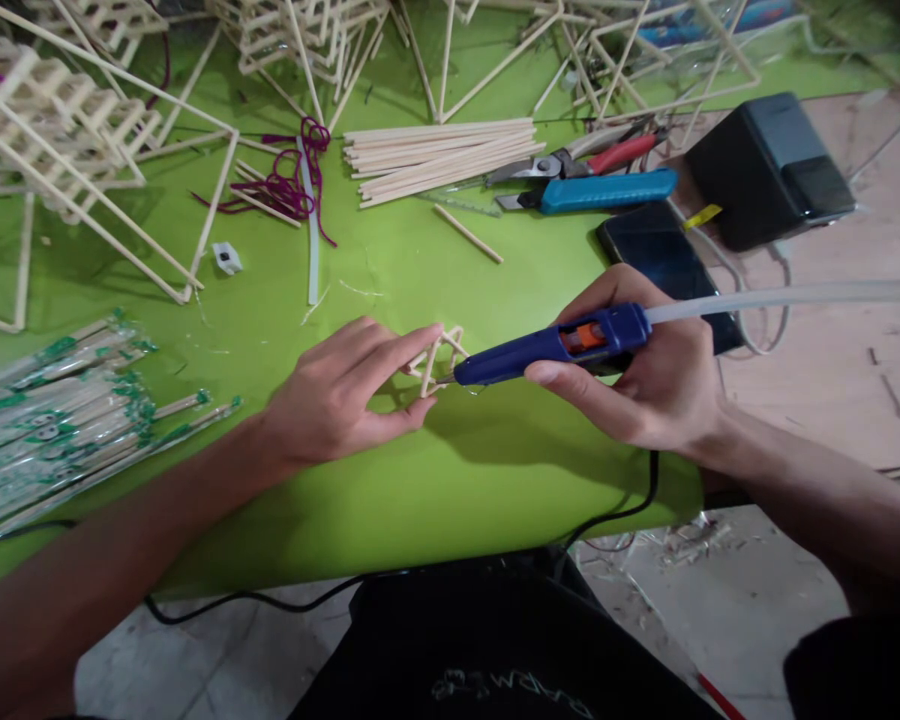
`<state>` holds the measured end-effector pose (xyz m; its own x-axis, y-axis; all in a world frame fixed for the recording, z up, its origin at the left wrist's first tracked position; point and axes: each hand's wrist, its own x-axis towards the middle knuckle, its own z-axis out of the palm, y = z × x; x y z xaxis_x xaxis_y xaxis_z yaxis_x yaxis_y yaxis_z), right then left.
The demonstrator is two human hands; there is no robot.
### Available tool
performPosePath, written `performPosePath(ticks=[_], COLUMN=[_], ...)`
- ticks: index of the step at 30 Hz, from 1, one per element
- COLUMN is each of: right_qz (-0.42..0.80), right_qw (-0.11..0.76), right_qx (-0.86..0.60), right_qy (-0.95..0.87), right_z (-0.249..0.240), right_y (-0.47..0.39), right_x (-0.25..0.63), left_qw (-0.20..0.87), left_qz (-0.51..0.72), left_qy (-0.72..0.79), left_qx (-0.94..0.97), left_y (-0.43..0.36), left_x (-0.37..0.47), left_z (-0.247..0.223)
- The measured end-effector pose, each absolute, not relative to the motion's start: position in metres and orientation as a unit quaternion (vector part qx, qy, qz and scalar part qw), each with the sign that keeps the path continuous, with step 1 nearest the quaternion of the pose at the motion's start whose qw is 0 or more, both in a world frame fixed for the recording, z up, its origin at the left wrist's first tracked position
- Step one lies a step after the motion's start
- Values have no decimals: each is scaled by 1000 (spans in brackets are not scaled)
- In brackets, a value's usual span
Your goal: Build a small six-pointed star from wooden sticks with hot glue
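Between the thumb and fingers of my left hand is a small frame of short wooden sticks, held just above the green table. My right hand grips a blue hot glue gun, a long whitish glue stick running out of its back end. The gun's nozzle points left and meets the lower right part of the little frame. Whether glue is coming out is too small to tell.
Behind my hands lie wooden sticks, purple cord, a blue utility knife and red-handled pruners. Larger stick structures stand at the back. Wrapped chopsticks are at left; a phone and black box at right.
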<state>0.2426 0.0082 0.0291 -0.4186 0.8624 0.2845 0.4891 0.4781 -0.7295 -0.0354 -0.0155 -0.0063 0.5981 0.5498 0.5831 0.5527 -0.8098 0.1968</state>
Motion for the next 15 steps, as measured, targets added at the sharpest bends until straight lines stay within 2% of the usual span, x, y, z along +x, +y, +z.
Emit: performPosePath(ticks=[15], right_qz=[277], right_qw=[328], right_qx=[-412], right_qy=[-804], right_z=[29], right_y=[9], right_x=[242], left_qw=[1], left_qz=[-325], left_qy=[-312], left_qx=[-892], left_y=[-16], left_x=[-35], left_z=[-6])
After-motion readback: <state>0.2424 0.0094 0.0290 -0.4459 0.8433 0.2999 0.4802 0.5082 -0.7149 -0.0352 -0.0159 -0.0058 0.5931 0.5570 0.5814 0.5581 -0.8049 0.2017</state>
